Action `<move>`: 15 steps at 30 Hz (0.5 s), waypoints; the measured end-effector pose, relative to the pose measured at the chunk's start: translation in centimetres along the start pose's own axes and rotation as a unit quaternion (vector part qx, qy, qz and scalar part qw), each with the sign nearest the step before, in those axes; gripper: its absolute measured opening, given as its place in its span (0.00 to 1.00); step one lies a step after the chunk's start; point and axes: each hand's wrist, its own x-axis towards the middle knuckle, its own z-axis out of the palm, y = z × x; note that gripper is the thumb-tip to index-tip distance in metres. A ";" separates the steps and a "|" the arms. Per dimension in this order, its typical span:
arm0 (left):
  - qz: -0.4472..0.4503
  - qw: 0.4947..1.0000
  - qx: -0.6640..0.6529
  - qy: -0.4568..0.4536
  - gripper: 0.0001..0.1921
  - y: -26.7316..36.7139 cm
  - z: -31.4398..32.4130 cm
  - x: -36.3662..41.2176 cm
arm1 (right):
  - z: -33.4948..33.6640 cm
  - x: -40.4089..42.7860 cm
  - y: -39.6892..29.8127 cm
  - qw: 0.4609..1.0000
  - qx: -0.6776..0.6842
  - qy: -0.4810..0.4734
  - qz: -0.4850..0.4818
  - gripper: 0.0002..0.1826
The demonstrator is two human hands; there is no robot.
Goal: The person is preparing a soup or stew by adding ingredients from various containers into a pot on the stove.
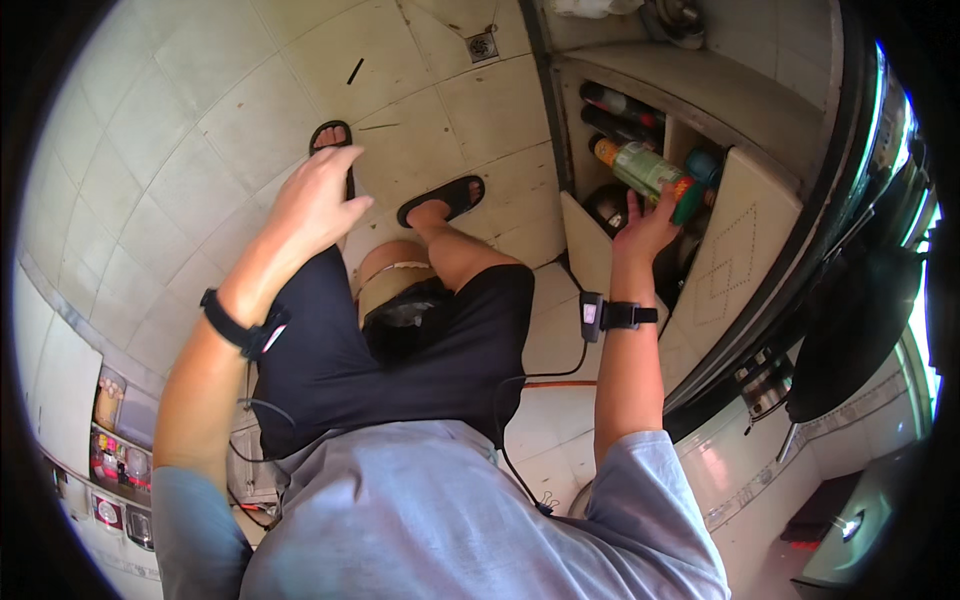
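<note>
At the open low cabinet on the right, my right hand (646,229) is at the lower end of a green-labelled bottle (645,171) with a yellow top part and a green base. My fingers lie against it; how firmly they grip is unclear. Dark bottles (619,103) lie behind it, and a blue container (703,166) is beside it. A round metal item (609,210) sits near my fingertips, partly hidden. My left hand (322,196) hangs over the floor above my left leg, fingers apart, holding nothing.
Two cabinet doors stand open, a small one (596,244) and a larger one (739,225). A floor drain (481,47) and a dark strip (355,71) are on the tiles. A bin with a black bag (401,322) stands between my legs. Cables run from both wrist straps.
</note>
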 end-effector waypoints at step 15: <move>-0.022 0.999 -0.012 0.022 0.30 3.1 -2.9 1.1 | 6.9 13.4 -3.3 0.982 0.008 0.186 0.017 0.28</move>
